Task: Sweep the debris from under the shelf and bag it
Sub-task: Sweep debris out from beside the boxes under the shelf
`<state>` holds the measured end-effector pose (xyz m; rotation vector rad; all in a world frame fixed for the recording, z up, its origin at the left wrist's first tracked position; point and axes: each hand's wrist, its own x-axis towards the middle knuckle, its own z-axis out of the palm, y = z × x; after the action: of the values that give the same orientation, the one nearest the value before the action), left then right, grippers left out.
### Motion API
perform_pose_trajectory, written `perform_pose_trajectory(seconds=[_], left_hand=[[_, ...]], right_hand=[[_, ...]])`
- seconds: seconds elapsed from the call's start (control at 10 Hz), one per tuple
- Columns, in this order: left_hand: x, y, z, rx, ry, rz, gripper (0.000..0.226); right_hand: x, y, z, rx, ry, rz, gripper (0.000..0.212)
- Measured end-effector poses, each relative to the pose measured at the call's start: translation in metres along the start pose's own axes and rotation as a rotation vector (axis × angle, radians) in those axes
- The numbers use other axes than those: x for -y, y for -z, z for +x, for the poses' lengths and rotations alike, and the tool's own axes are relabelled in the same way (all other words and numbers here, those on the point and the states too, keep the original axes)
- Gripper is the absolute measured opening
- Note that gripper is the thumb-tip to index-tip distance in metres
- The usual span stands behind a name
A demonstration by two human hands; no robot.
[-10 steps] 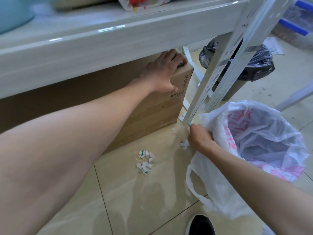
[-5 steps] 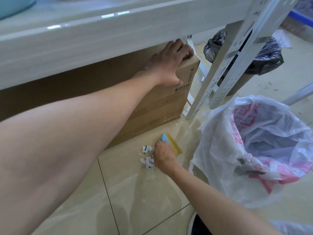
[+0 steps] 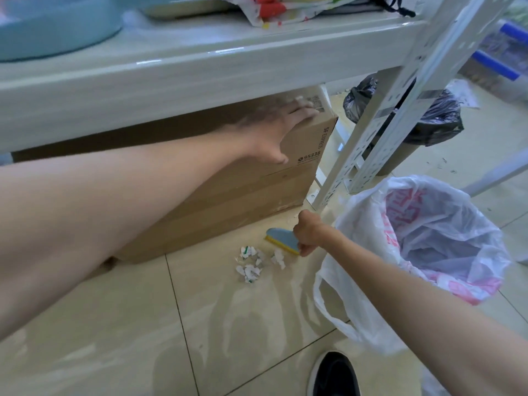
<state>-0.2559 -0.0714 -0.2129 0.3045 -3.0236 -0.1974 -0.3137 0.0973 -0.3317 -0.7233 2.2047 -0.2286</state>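
Glossy beige floor tiles (image 3: 228,324) with thin dark grout lines fill the lower frame and mirror pale streaks of light. Above them runs a pale grey-green shelf board (image 3: 200,75), met at the right by a white perforated metal upright (image 3: 385,110) that slants down to the floor. On the board lie a light blue plastic basin (image 3: 51,24) at the left and colourful printed packaging (image 3: 280,7) further right. Under the board a brown cardboard box (image 3: 228,195) with black print on its front stands on the tiles.

The left hand (image 3: 274,130) rests on the box's top near its right corner. It is blurred, but the fingers reach out straight and the thumb hangs down the front face. The right hand (image 3: 310,232) is low by the foot of the upright, fingers curled round a small blue hand brush with yellow bristles (image 3: 281,241), bristle edge turned down to the tiles.

The debris, torn white paper scraps with green marks (image 3: 251,264), lies in a loose cluster on the floor just beside the bristles, in front of the box. A white translucent plastic bag with pink print (image 3: 343,295) sits open-mouthed on the floor to the right, near the scraps but apart from them. Behind the upright stands a bin lined with a black plastic bag (image 3: 437,118), with small specks on the tiles nearby. The toe of a black shoe (image 3: 334,375) shows at the bottom edge.
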Motion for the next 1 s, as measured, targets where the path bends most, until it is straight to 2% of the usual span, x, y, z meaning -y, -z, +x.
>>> perform_pose_trajectory(seconds=[0.1,0.3,0.4,0.5,0.6,0.7,0.8,0.9,1.0], left_hand=[[0.024,-0.001,-0.032,-0.011,-0.003,0.019,0.102],[0.050,-0.009,-0.058,-0.074,0.064,-0.006,0.095],[0.047,-0.013,-0.056,-0.106,0.067,-0.013,0.093],[0.047,-0.013,-0.056,-0.107,0.071,-0.021,0.092],[0.048,-0.014,-0.055,-0.113,0.065,-0.024,0.091],[0.048,-0.014,-0.055,-0.112,0.072,-0.021,0.091],[0.047,-0.014,-0.057,-0.104,0.080,-0.023,0.090],[0.047,-0.014,-0.056,-0.109,0.078,-0.032,0.090],[0.047,-0.013,-0.057,-0.116,0.078,-0.040,0.090]], right_hand=[[-0.004,0.013,0.007,-0.125,-0.036,0.140,0.029],[-0.010,0.035,0.014,-0.114,-0.190,0.380,0.020],[-0.008,0.048,0.014,0.029,-0.240,0.076,0.037],[-0.011,0.055,0.018,0.008,-0.082,-0.463,0.065],[-0.012,0.061,0.027,0.035,-0.104,-0.497,0.064],[-0.005,0.060,0.029,0.136,-0.338,0.043,0.091],[-0.009,0.064,0.030,-0.085,-0.257,-0.012,0.042],[-0.010,0.060,0.033,-0.258,-0.206,0.205,0.010],[-0.005,0.041,0.030,-0.376,-0.146,-0.002,0.018]])
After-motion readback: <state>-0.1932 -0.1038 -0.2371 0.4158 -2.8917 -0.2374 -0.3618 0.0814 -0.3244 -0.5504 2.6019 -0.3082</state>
